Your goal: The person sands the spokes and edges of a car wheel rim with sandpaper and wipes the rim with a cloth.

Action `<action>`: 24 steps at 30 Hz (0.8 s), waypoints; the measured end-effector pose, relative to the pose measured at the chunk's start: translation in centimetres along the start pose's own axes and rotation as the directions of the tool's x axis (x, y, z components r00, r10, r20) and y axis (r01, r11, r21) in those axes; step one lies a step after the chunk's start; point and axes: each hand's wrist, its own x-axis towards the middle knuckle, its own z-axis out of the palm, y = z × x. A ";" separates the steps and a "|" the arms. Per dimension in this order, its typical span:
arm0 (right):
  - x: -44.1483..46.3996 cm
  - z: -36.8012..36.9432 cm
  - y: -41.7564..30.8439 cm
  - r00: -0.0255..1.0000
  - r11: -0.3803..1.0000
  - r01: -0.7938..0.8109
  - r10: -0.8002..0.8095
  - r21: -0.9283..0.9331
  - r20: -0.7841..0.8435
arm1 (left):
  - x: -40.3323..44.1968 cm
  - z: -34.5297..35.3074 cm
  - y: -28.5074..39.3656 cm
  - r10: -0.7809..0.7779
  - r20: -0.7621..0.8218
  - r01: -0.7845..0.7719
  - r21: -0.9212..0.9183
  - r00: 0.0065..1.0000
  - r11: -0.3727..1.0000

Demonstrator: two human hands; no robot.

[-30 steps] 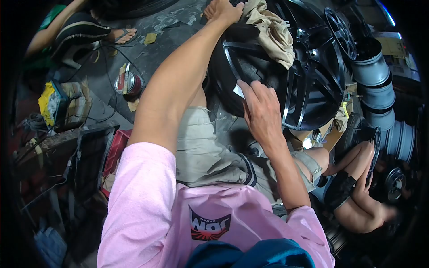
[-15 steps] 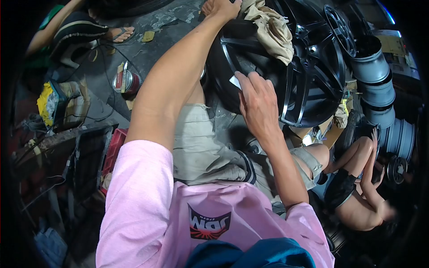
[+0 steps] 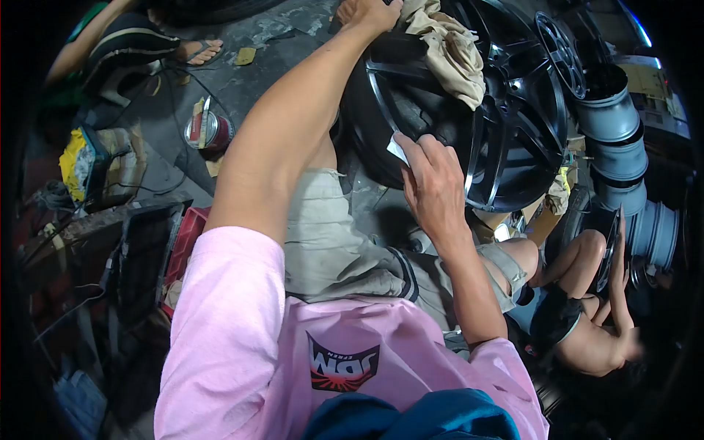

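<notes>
Pink short-sleeved shirt (image 3: 414, 337), dark JDM emblem (image 3: 342, 364), khaki shorts (image 3: 323, 257)

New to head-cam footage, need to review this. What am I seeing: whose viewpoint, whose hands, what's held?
There's no machine: a person's bare hands do the work. One camera, worn on the head, looks forward and down past their pink shirt. Their right hand pinches a small white sheet beside a black alloy wheel. Their left hand is near the wheel's far edge; its grip is unclear. A beige cloth lies across the wheel. Separately, a co-worker sits at right.
</notes>
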 end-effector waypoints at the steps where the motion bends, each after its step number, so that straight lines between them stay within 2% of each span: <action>1: 0.0 0.0 0.0 1.000 1.000 -0.005 0.005 -0.004 0.002 | 0.0 0.5 -0.1 0.016 -0.030 -0.016 -0.013 0.999 1.000; 8: 0.9 0.8 -0.6 1.000 1.000 0.003 -0.003 -0.025 -0.014 | -0.3 -0.5 0.3 0.009 0.009 -0.010 0.022 1.000 1.000; 11: 0.1 0.3 -0.7 0.999 0.999 -0.041 0.041 -0.008 0.014 | -0.1 0.1 0.2 -0.001 0.046 0.001 0.004 0.999 1.000; 14: 1.0 0.8 -0.8 0.999 0.998 -0.050 0.050 0.030 -0.021 | 0.1 0.4 -0.1 0.031 -0.011 -0.031 -0.005 0.999 1.000; 17: 1.3 0.6 -0.9 0.998 0.999 -0.051 0.052 0.011 -0.024 | -0.2 0.0 0.1 0.016 0.009 -0.017 0.025 1.000 1.000; 21: 0.8 -0.5 -1.0 0.998 0.998 -0.038 0.039 -0.042 0.043 | -0.2 -0.2 0.3 -0.010 0.067 0.010 0.002 0.998 1.000; 24: 1.9 0.0 -0.8 0.999 0.999 -0.022 0.024 -0.048 0.035 | 0.2 0.6 -0.3 0.045 -0.012 -0.045 0.004 0.999 0.999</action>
